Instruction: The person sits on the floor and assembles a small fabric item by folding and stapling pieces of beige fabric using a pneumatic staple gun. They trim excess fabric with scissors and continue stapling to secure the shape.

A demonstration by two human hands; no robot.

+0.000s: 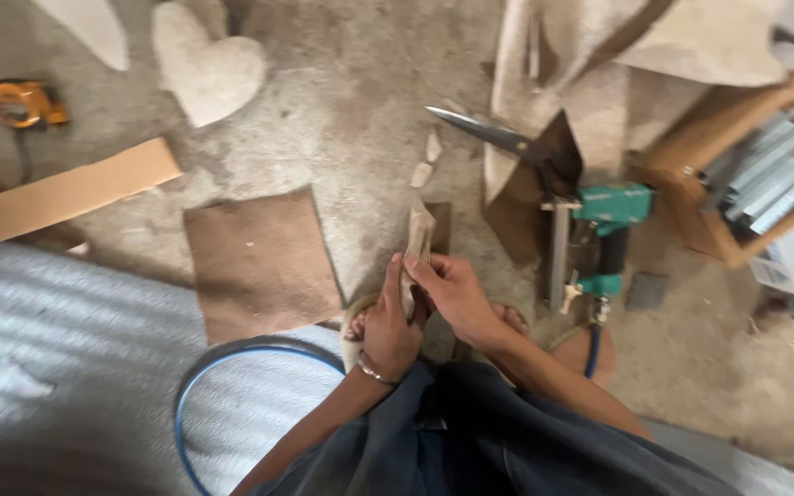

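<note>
Both the left hand (390, 332) and the right hand (452, 292) pinch a tan fabric strip (415, 246), seemingly folding it. The scissors (507, 142) lie beyond the strip, untouched; any cutting would need one hand freed first.

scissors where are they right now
In the head view the scissors lie on the concrete floor up and right of the hands, blades pointing left, just above the green staple gun and left of the wooden box.
</note>
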